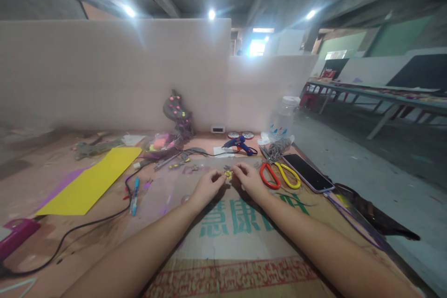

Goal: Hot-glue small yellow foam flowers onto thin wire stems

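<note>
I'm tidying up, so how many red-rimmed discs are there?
2: the left disc and the right disc, side by side behind the blue glue gun. Others may be hidden.

A: What can be read near the fingertips (238, 170)?

B: Large green characters (242, 216), apparently 慧 followed by 康, are printed on the pale surface (251, 250), on the near side of the fingertips.

A: Is the row continued?

B: More green strokes (296, 202) are seen to the right of the fingertips, but they are partly hidden by the right forearm (314, 237) and cannot be read.

A: And the red band (230, 277), farther below the fingertips?

B: Its character-like shapes cannot be deciphered.
</note>
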Available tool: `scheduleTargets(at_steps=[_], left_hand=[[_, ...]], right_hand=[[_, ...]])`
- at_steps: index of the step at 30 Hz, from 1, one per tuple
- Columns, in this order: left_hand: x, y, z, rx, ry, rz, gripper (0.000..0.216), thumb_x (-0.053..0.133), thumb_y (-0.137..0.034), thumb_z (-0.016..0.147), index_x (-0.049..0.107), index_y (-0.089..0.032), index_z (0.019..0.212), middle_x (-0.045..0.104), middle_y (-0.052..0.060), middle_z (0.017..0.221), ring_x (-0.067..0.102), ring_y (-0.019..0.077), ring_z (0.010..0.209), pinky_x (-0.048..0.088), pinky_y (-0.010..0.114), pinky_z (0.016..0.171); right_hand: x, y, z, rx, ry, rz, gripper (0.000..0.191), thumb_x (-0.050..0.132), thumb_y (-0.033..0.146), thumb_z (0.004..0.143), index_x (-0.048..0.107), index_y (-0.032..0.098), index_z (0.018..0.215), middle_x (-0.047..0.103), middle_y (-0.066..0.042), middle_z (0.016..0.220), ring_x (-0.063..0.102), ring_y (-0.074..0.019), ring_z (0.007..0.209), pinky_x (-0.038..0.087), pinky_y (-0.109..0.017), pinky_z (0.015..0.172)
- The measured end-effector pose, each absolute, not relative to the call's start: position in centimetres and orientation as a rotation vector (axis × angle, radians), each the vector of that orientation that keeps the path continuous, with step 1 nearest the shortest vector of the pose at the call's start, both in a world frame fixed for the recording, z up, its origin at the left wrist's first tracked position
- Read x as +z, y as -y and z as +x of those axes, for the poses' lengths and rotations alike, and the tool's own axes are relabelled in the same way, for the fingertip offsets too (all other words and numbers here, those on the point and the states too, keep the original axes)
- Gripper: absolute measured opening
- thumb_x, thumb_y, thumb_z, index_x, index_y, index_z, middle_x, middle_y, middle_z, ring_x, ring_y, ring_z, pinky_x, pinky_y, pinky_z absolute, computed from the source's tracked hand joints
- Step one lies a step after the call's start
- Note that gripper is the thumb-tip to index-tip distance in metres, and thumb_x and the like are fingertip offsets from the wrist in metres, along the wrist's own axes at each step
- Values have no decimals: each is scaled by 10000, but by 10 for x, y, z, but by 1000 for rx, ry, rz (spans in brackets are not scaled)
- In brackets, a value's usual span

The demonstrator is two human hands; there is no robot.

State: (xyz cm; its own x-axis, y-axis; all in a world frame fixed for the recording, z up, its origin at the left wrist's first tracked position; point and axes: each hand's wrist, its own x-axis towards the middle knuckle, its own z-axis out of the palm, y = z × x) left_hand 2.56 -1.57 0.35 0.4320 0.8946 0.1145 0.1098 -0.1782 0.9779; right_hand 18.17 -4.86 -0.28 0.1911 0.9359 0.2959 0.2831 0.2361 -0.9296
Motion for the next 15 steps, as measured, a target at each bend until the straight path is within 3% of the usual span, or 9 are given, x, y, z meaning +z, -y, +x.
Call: scheduleTargets(at_steps=[15], left_hand=[[-1, 14, 22, 899, -930, 1718, 224, 571, -370, 771, 607, -154, 724, 623, 12, 639, 567, 159, 620, 411, 248, 588]], right_hand=[[1, 54, 179, 636, 1430, -1362, 215, 540, 362, 824, 605, 166, 763, 584, 7, 619, 517, -125, 542, 407, -228, 508]])
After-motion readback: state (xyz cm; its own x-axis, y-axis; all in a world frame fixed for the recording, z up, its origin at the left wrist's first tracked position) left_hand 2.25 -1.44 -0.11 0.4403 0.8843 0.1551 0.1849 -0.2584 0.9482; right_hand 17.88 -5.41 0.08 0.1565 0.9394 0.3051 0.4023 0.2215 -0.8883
